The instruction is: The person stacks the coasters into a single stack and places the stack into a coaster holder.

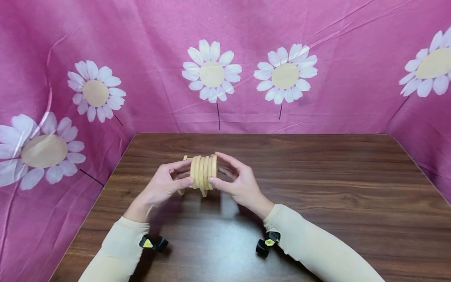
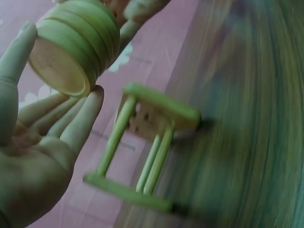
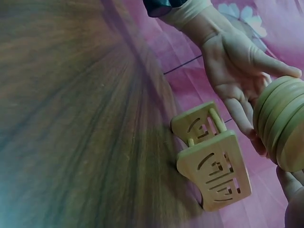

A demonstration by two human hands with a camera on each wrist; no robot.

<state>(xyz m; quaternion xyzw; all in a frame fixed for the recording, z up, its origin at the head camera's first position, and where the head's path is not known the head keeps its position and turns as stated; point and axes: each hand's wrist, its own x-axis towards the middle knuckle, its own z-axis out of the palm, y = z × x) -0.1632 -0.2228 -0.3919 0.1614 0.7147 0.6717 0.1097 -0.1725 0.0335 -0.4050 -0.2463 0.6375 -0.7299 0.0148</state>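
A stack of several round wooden coasters [image 1: 203, 172] lies on its side in the air, its flat faces turned left and right. My left hand [image 1: 163, 182] grips it at the left end, thumb in front and fingers behind. At the right end my right hand [image 1: 243, 184] holds it with thumb and fingertips. Below, a wooden coaster holder [image 3: 216, 173] with slotted side panels joined by rods stands on the table. In the left wrist view the holder's rods [image 2: 154, 161] show bare between the panels. From the head, the hands and stack hide most of the holder.
The dark wood-grain table [image 1: 334, 188] runs back to a pink cloth [image 1: 155, 78] printed with white flowers, which also hangs at both sides. Each sleeved wrist wears a black camera strap, as on the left wrist mount [image 1: 154, 243].
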